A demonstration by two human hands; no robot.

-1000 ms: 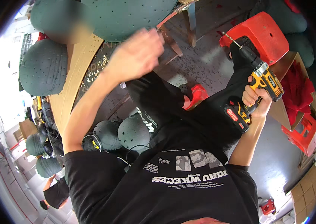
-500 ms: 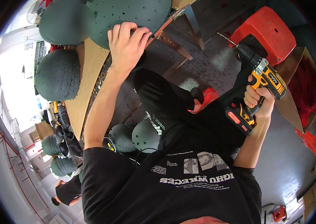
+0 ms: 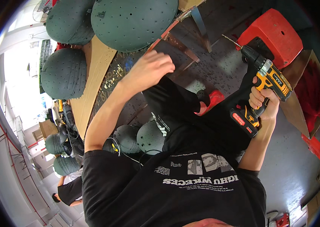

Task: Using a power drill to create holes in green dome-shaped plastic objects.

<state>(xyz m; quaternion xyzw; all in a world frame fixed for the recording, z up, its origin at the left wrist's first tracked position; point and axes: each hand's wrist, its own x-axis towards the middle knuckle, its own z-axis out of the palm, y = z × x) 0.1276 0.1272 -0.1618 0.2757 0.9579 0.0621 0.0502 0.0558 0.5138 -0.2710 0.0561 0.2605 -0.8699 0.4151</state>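
Note:
My right hand (image 3: 263,99) is wrapped around the grip of a yellow-and-black cordless drill (image 3: 273,77), whose long thin bit points up and to the left. My left hand (image 3: 151,70) hovers over the workbench edge with its fingers curled in; its palm side is hidden, so I cannot make out whether it holds anything. Just above it, apart from the fingers, a large dark green dome (image 3: 133,22) dotted with small holes rests on the bench. Other green domes (image 3: 64,73) stand stacked to its left.
Cardboard (image 3: 95,62) covers part of the bench. Two domes (image 3: 150,137) lie low beside my leg, near cables. A red plastic stool (image 3: 277,38) stands beyond the drill, and a cardboard box (image 3: 298,98) with red material sits at right. Dark scraps litter the floor. Another person (image 3: 69,191) is at lower left.
My left hand has let go of the large dome's rim and moved down and to the right, its fingers curled. The drill stays in my right hand, almost unmoved.

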